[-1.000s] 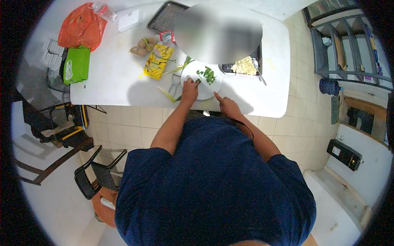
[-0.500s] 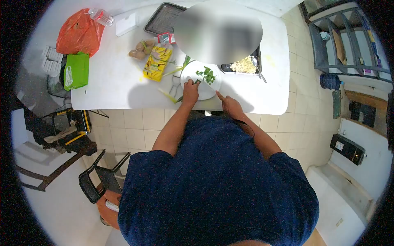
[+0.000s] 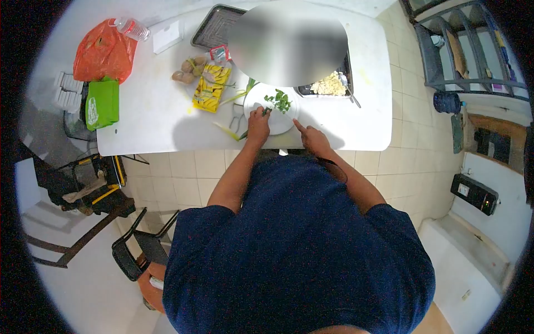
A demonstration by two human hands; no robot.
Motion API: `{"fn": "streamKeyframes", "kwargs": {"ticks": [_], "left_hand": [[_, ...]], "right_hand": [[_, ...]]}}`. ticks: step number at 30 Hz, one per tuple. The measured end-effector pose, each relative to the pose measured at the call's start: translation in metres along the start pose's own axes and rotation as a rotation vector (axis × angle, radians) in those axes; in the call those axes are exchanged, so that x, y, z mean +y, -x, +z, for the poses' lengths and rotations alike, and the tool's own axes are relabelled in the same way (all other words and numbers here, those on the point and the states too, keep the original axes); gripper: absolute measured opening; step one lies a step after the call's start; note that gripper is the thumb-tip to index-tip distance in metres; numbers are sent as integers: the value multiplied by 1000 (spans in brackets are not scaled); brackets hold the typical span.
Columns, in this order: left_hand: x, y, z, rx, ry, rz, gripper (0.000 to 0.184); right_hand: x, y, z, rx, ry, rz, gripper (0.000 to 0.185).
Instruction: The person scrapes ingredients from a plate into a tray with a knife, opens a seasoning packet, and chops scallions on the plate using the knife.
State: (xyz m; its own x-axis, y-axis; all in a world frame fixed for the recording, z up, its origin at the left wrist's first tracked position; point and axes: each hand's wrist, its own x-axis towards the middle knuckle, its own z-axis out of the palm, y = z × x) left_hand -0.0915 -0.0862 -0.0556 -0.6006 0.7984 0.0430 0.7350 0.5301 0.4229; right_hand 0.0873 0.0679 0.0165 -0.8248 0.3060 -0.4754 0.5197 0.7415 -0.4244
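A white plate (image 3: 286,125) lies near the table's front edge, with chopped green leaves (image 3: 279,101) heaped on its far half. My left hand (image 3: 258,126) is closed around a bunch of spring onion (image 3: 266,111) at the plate's left side, and a green stalk with a pale end (image 3: 227,131) sticks out to the left of it. At the plate's right rim, my right hand (image 3: 315,140) is closed with its index finger stretched forward along what looks like a knife. Its thin blade barely shows against the white plate.
Left of the plate lie a yellow packet (image 3: 212,88) and several brown potatoes (image 3: 188,70). A black tray of pale chopped food (image 3: 329,85) with a spoon (image 3: 354,99) stands on the right. Red bag (image 3: 105,51), green bag (image 3: 103,103) and plastic bottle (image 3: 132,28) sit far left. A grey blur hides the far middle.
My right hand has shifted slightly forward at the plate's rim. My left hand keeps its hold on the greens. The whole view has tilted a little.
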Motion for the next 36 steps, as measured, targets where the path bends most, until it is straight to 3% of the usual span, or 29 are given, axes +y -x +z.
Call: {"fn": "streamKeyframes", "kwargs": {"ticks": [6,12,15,18,21,24,27,33,36], "left_hand": [[9,12,4,-117,-254,12,48],[12,22,-1,-70,-172,25,52],[13,16,-5,-159,-162,-13,52],[14,16,-11,-163,-127,-9,52],[13,13,-10,-195,-105,-25,52],[13,13,-9,-87,-151,19,49],[13,9,-14,-189,-168,1,46],[25,2,-26,-287,-135,-95,49],[23,7,-16,-214,-150,-93,54]], "right_hand": [[-6,-2,5,3,1,-73,58],[-11,-8,2,-23,11,-85,57],[-12,-13,2,-22,57,-135,72],[-13,-17,6,-7,30,-99,62],[-14,-19,8,-1,35,-89,65],[-16,-19,9,-3,79,-88,69],[-18,-19,10,73,59,-146,73],[-23,-8,3,14,66,-88,75],[-16,5,6,21,60,-80,75]]}}
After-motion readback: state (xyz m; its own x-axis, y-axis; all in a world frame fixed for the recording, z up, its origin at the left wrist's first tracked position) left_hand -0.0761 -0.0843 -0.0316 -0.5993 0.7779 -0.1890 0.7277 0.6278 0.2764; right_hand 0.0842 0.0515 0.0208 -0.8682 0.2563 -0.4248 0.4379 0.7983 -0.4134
